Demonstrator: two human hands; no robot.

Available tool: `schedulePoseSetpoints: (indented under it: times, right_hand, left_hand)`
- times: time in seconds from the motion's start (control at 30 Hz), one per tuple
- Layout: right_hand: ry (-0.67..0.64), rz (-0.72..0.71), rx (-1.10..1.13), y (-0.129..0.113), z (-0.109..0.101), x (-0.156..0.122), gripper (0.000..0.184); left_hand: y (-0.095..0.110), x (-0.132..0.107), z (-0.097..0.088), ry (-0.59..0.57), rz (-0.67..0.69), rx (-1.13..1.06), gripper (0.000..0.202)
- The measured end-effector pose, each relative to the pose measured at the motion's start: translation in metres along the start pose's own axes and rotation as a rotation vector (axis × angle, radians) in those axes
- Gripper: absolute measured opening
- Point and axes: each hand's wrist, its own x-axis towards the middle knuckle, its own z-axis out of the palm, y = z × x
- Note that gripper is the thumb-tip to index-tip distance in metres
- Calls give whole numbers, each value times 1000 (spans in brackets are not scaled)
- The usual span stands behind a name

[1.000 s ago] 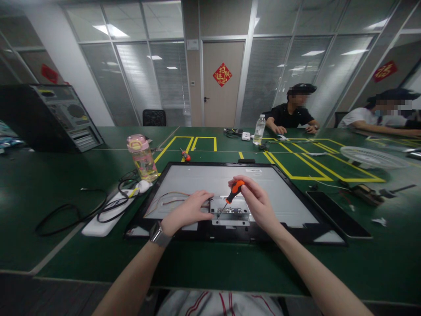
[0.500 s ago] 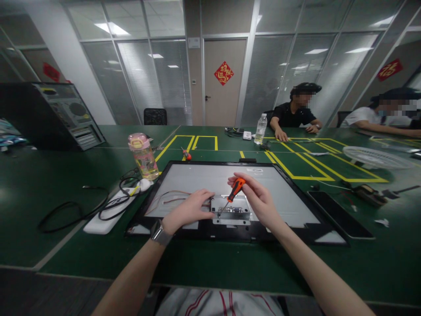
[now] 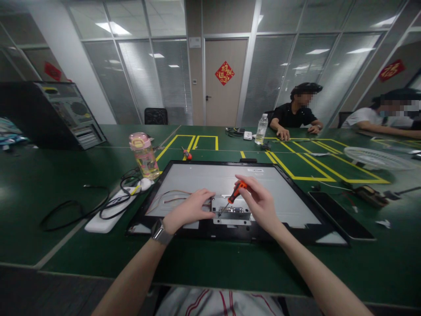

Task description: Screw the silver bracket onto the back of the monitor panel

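Note:
My right hand [image 3: 259, 202] is closed round the orange and black handle of a screwdriver [image 3: 236, 193]. Its shaft slants down to the left, and the tip meets the near left part of a silver metal bracket [image 3: 232, 221]. At that bracket's left end is my left hand [image 3: 190, 208], fingers at the far corner and thumb at the near one, gripping it. The bracket, with a row of ports, sits on the grey back of a flat display panel [image 3: 279, 188] with a black frame. Thin wires [image 3: 171, 197] run left from the bracket, partly behind my left hand.
Left of the panel are a white power strip [image 3: 101, 221] with black cables and a pink drink bottle [image 3: 144, 156]. A small red screwdriver [image 3: 187, 154] lies behind it. To the right is a dark flat slab [image 3: 340, 215]. Two people sit across the table [image 3: 204, 263].
My right hand's fingers have shifted and turned slightly to the right on the screwdriver handle. The tip stays at the same spot, and my left hand has not visibly moved.

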Motion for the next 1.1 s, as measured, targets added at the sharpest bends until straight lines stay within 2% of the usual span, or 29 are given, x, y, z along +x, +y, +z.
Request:
schedulePoseSetpoints:
  times: [0.1, 0.23, 0.43, 0.63, 0.7, 0.83, 0.93, 1.1]
  right_hand:
    - [15, -79, -75, 0, 0, -3, 28]
    - [-39, -54, 13, -4, 2, -4, 37]
    - [104, -26, -57, -1, 3, -2, 25]
    - [-12, 7, 57, -5, -2, -1, 34]
    - [-5, 15, 67, -7, -2, 1, 31]
    - [107, 23, 92, -6, 2, 3, 14]
    - [108, 94, 211, -3, 3, 3, 4]
    - [37, 255, 360, 5, -1, 3, 21]
  left_hand:
    - [-1, 0, 0, 5, 16, 13, 59]
    - [0, -1, -1, 2, 11, 16, 61]
    - [-1, 0, 0, 0, 12, 19, 60]
    - [-1, -1, -1, -10, -9, 13, 60]
    - [-1, -1, 0, -8, -6, 12, 60]
    - [-1, 0, 0, -3, 11, 25, 60]
    - [-1, 0, 0, -2, 16, 23, 60]
    - [0, -1, -1, -10, 2, 18, 60]
